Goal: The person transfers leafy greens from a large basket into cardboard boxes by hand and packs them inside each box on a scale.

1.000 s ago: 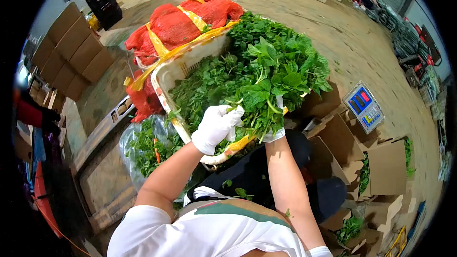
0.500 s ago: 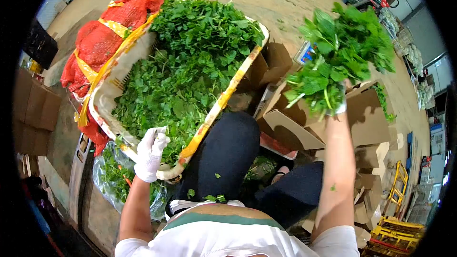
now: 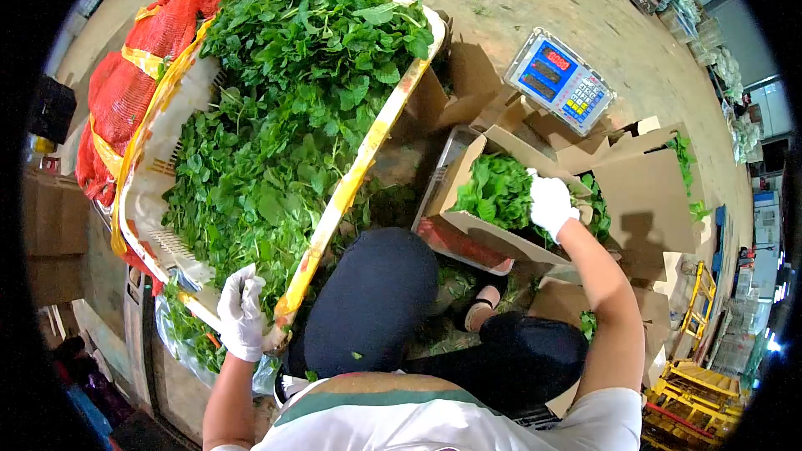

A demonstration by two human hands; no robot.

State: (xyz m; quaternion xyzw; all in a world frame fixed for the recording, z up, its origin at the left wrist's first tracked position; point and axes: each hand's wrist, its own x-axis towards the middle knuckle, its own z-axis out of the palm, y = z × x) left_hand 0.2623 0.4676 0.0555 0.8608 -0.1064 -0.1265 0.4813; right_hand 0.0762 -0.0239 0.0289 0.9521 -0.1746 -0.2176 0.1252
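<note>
My left hand (image 3: 241,315), in a white glove, is at the near corner of a big white crate (image 3: 380,129) with yellow tape along its rim. Its fingers are curled together; whatever they may hold is hidden. The crate is heaped with green leafy herbs (image 3: 292,138) that look like mint. My right hand (image 3: 552,206), also gloved, reaches inside an open cardboard box (image 3: 501,230) and grips a bunch of leafy greens (image 3: 497,190). The fingertips are partly hidden behind the leaves. The box sits on a tray-like base with a red front (image 3: 468,246).
Behind the box stands a digital scale display (image 3: 558,79) with lit red digits. Another open carton (image 3: 647,192) is on the right. Red mesh sacks (image 3: 138,83) lie along the crate's left side. A plastic bag of greens (image 3: 188,326) is below my left hand.
My right hand has lowered the bunch of greens from the air into the cardboard box, uncovering the scale display. My left hand stays near the crate corner, fingers still curled. The view has shifted.
</note>
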